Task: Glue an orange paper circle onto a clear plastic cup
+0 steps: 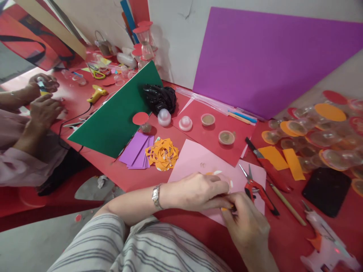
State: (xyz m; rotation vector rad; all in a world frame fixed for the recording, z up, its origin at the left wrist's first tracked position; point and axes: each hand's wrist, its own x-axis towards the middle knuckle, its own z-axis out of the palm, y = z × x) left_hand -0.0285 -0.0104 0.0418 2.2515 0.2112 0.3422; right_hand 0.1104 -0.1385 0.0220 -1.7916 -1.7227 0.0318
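My left hand (pixel 205 190), with a watch (pixel 155 196) at the wrist, is closed, its fingertips meeting those of my right hand (pixel 246 219). My right hand is closed in a pinch too. Between them a small orange edge (pixel 225 209) and something dark show; the rest is hidden by the fingers. Both hands are over pink paper (pixel 195 158), which bears small orange and white scraps. Just right of the fingers lie red-handled snips (pixel 256 190) with blades apart. Two small clear cups with brown filling (pixel 208 119) and a clear domed cup (pixel 185 123) sit behind on red card.
Orange paper scraps (pixel 163 153) and purple cards (pixel 137 151) lie left. A green board (pixel 121 117) separates a co-worker's hands (pixel 45 102). At right are a red cutter (pixel 272 170), a wooden stick (pixel 287 206), a glue gun (pixel 326 234), a black phone-like slab (pixel 327 190) and stacked clear cups (pixel 326 139).
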